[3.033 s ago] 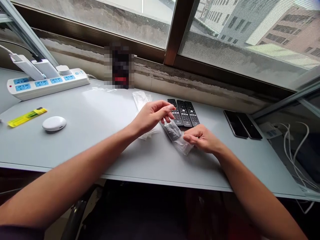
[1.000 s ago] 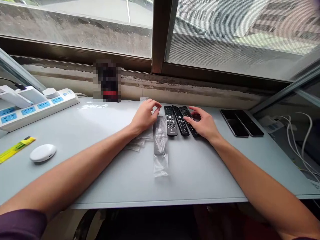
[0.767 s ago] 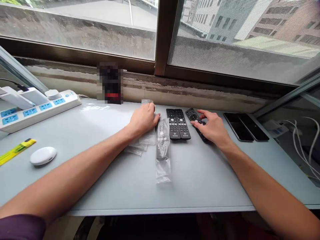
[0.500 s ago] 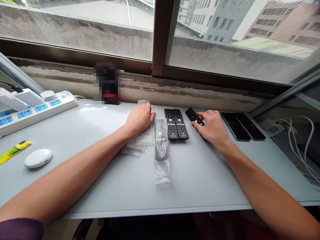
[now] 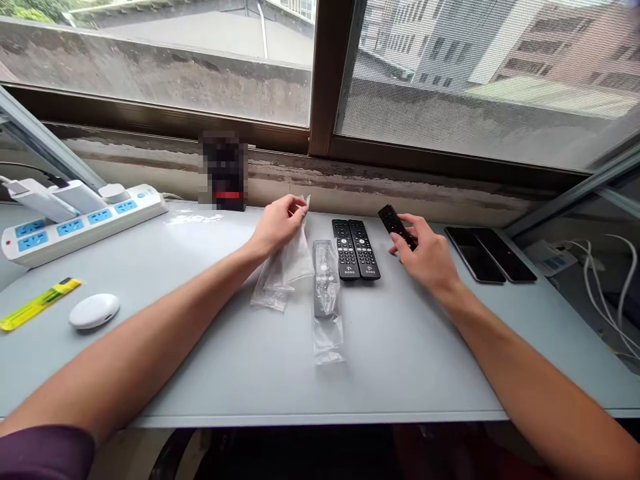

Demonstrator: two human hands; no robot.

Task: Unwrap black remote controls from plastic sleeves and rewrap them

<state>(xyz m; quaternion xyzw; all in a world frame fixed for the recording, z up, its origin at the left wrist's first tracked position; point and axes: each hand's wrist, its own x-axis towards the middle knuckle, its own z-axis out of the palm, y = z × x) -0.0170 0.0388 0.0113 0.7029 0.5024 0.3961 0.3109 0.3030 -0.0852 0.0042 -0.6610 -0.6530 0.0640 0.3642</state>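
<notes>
At the far left a white power strip [image 5: 85, 223] with blue sockets lies on the grey tabletop [image 5: 210, 373], several white adapters plugged into it. In front of it lies a flat yellow packet [image 5: 41, 304] with a dark end, and just to the right of that a white oval case [image 5: 94, 311]. Further right, a pixelated dark object [image 5: 227, 173] with a red band stands at the back edge, by the window wall.

The left hand [image 5: 281, 223] pinches the upper end of a clear plastic bag [image 5: 299, 257] between its fingers; more clear bags [image 5: 273, 293] lie flat beneath and beside it. Just to the right, a bagged remote control [image 5: 326, 280] lies lengthwise, the bag's loose end toward the front edge.

Next come two black remote controls [image 5: 356, 250], side by side, keys up. To their right, the right hand [image 5: 425, 253] grasps another black remote control [image 5: 397, 227] between thumb and fingers, the remote tilted with its far end pointing up and left. Beyond that hand, two dark smartphones [image 5: 490, 255] lie side by side, and white cables [image 5: 589, 273] hang at the far right.
</notes>
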